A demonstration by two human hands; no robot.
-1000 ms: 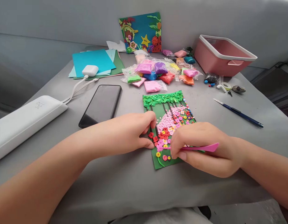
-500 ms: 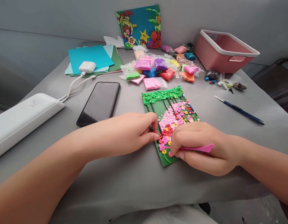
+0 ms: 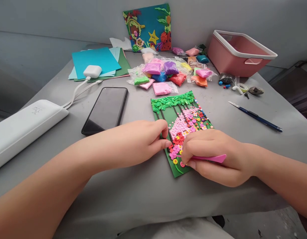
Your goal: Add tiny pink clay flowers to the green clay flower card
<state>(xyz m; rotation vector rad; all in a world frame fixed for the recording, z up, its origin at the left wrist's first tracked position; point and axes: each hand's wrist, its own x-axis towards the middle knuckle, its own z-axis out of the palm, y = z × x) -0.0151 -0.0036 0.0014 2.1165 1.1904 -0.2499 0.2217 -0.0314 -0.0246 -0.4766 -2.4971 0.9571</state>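
Observation:
A green card [image 3: 167, 117] lies flat on the table, decorated with green clay leaves along its top, dark stems and many small pink, red and yellow clay flowers. My right hand [image 3: 218, 156] grips a pink clay modelling tool [image 3: 213, 158] over the card's lower right part. The tool's thin end points left, touching or just above a pink clay flower [image 3: 172, 155]. At the card's left edge rests my left hand [image 3: 151, 139], fingers loosely curled and thumb apart from the index finger, nothing seen between them. Its thumb tip is beside the red flowers.
Beyond the card are bags of coloured clay [image 3: 160, 77], an underwater clay picture [image 3: 148, 30] and a pink basket [image 3: 230, 56]. A craft knife [image 3: 255, 117] lies to the right. Left stand a phone [image 3: 106, 109], a white power bank [image 3: 26, 127] and coloured sheets [image 3: 96, 61].
The tool's thin tip has shifted slightly up and right, and the pink flower under it sits a little higher. My left thumb has edged slightly right. Both hands otherwise stay in place.

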